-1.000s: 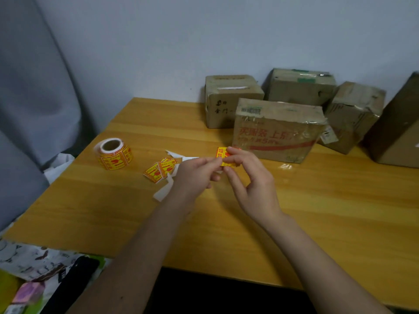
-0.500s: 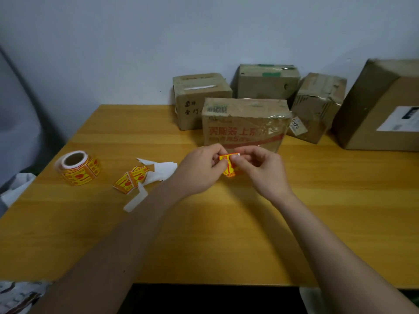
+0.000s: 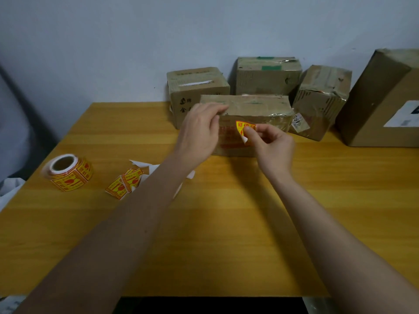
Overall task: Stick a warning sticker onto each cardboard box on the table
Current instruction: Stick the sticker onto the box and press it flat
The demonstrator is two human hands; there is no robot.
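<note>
My right hand [image 3: 271, 145] pinches a yellow and red warning sticker [image 3: 243, 128] in front of the taped cardboard box with red print [image 3: 256, 109]. A white corner of the sticker curls under my thumb. My left hand [image 3: 200, 130] reaches to the top front edge of that box, with its fingertips pinched together there. Whether it grips anything is hidden. Several other cardboard boxes stand behind: one with handwriting [image 3: 195, 82], one with green tape [image 3: 267, 73], a tilted one [image 3: 322, 98] and a large one [image 3: 385, 98] at the right.
A roll of warning stickers [image 3: 68, 172] lies at the table's left. Loose stickers [image 3: 123, 185] and white backing scraps [image 3: 145, 165] lie beside my left forearm. The wooden table [image 3: 226, 234] ends at a wall behind the boxes. Grey cloth hangs at the left.
Both hands have moved away from me up to the printed box. They have parted: the right keeps the sticker, the left has risen to the box's top edge. The view has shifted left.
</note>
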